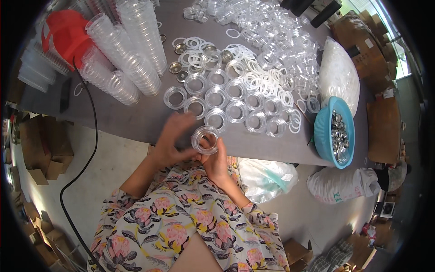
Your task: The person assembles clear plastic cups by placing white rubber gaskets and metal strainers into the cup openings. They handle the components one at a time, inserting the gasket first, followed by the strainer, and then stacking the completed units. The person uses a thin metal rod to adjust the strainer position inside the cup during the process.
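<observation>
My right hand (216, 161) is closed on a round clear plastic cup (196, 139) with a thick rim, held over the table's front edge. Beside it on the left, my left hand (170, 140) is smeared by motion, thumb and fingers spread apart with nothing seen between them. Just beyond both hands, several similar clear cups (216, 96) stand in rough rows on the grey table (154, 120). Behind them lies a spread of flat white rings (260, 78), with a few small metallic round pieces (176, 67) at its left.
Tall stacks of clear cups (142, 38) and a red object (65, 34) fill the left. Loose clear cups (281, 41) heap at the back. A blue basket (322, 131) of metallic pieces and a full plastic bag (337, 72) stand right. A black cable (94, 136) hangs left.
</observation>
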`<state>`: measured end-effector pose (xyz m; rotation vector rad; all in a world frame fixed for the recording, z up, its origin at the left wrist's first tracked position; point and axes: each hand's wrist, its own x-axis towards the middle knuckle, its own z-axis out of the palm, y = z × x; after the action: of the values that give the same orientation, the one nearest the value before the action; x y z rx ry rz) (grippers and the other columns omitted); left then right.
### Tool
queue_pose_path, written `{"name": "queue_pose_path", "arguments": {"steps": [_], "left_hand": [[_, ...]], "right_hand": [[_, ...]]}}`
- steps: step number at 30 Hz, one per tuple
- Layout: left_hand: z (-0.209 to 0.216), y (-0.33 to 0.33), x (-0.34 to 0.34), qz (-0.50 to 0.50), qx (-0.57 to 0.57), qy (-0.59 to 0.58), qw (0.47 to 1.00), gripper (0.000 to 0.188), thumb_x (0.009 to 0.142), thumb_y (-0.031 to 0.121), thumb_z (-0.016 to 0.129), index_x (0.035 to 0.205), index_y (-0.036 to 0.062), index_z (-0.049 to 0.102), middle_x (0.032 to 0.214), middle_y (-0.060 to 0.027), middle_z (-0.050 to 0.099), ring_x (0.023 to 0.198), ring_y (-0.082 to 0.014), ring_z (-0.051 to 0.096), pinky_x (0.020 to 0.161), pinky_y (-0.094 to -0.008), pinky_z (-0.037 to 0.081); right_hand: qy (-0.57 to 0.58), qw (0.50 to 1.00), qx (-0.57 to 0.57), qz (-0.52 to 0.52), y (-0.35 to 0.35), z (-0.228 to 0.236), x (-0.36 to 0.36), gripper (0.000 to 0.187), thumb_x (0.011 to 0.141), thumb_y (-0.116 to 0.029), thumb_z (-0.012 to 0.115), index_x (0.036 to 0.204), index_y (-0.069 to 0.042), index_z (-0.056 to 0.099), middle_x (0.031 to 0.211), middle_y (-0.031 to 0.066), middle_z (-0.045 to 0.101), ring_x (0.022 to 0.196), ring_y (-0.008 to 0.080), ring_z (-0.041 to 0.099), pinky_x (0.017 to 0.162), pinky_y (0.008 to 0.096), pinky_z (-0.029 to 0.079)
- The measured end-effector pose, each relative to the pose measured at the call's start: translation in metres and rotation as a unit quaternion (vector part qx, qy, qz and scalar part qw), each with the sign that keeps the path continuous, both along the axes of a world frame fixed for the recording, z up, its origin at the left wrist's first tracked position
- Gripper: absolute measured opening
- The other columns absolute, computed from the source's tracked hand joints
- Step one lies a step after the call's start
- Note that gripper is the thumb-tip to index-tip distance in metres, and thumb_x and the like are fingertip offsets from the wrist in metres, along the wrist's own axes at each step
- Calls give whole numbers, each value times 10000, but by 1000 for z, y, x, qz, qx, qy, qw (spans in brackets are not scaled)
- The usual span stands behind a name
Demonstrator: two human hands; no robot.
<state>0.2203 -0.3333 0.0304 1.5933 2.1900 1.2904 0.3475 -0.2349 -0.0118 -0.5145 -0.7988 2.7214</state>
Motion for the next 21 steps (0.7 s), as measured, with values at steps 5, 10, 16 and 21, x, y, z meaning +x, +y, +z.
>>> {"name": "queue_pose_path", "arguments": {"steps": [5, 10, 16, 21], "left_hand": [[-18, -12, 16, -39, 24, 38, 998, 281, 723, 78, 631, 1001, 112, 608, 925, -23, 607, 992, -218, 531, 1001, -481, 230], [-35, -23, 2, 87, -37, 139, 986, 244, 708, 65, 638, 947, 111, 623, 842, -13, 600, 935, -207, 541, 991, -485, 250], [-55, -16, -15, 98, -32, 176, 979, 342, 696, 122, 655, 1029, 90, 580, 1101, -91, 516, 1094, -282, 441, 991, -501, 234], [-59, -13, -21, 114, 4, 153, 982, 563, 652, 244, 681, 1157, 83, 493, 1263, -183, 382, 1185, -370, 337, 997, -528, 203]], "right_hand": [[-56, 993, 10, 104, -3, 2, 0, 521, 930, -449, 282, 1198, -16, 395, 1091, 124, 540, 777, 153, 576, 635, 264, 479], [-121, 983, 135, 41, 21, 3, 10, 494, 941, -404, 287, 1141, 15, 456, 910, 126, 603, 602, 118, 555, 533, 217, 459], [-133, 931, 323, -106, 80, 19, 1, 338, 926, -267, 408, 1060, 22, 522, 811, 96, 610, 517, 78, 499, 482, 193, 406], [-209, 660, 678, -247, 182, 9, -42, 308, 833, -131, 535, 1121, -25, 516, 919, 113, 604, 803, 221, 570, 690, 313, 462]]}}
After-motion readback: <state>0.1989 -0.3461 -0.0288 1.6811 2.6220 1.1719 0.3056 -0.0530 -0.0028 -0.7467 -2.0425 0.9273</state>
